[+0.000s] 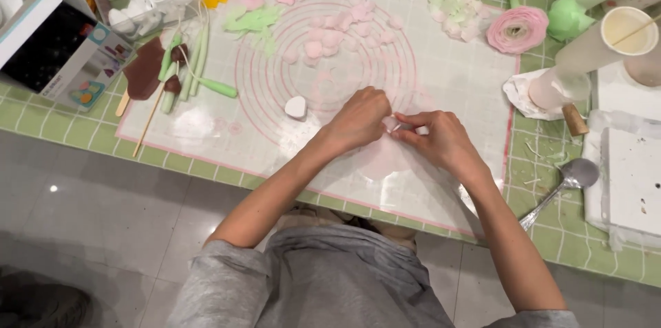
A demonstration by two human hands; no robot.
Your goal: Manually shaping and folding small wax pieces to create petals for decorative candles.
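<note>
My left hand [359, 120] and my right hand [438, 139] meet over the white silicone mat [447, 80] with pink circles. Together their fingertips pinch a small pale pink petal piece [392, 124]. A thin pink rolled-out sheet [384, 157] lies on the mat just below my hands. A small white heart-shaped piece [296, 107] sits left of my left hand. Several loose pink petals [344, 25] are spread across the mat's circles beyond my hands.
A finished pink flower [518, 29] and green pieces [569, 17] lie far right. Green stems [196, 66], brown shapes and wooden sticks lie left, next to an open box [55, 46]. Cups [620, 35], a cork [573, 119], a metal spoon [561, 190] and white blocks [630, 183] stand right.
</note>
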